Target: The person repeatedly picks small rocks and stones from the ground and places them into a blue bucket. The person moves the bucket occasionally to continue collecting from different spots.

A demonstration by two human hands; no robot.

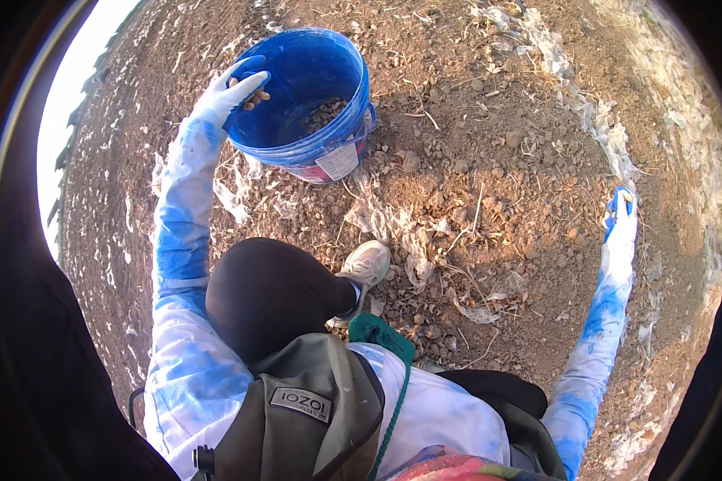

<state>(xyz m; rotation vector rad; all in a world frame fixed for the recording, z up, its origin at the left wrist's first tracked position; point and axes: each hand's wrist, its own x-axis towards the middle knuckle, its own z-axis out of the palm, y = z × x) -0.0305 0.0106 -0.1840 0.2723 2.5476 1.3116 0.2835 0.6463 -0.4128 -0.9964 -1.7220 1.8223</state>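
Note:
A blue plastic bucket (301, 141) stands on the soil at the upper left of the view, with a small heap of brownish pieces (327, 114) on its bottom. My left hand (241, 87), in a white and blue glove, is at the bucket's left rim and holds several small brown lumps, perhaps peanut pods (256, 100), partly hidden by the fingers. Far to the right, my right hand (619, 210), in a like glove, reaches down to the ground with curled fingers. A small pale thing shows at its fingertips; what it is I cannot tell.
Dry, cloddy soil (505, 144) spreads around me, strewn with stalks and torn plastic film (613, 138). More film (397, 228) lies between the bucket and my right arm. My shoe (367, 263) is below the bucket, and a green strap (391, 415) hangs across my front.

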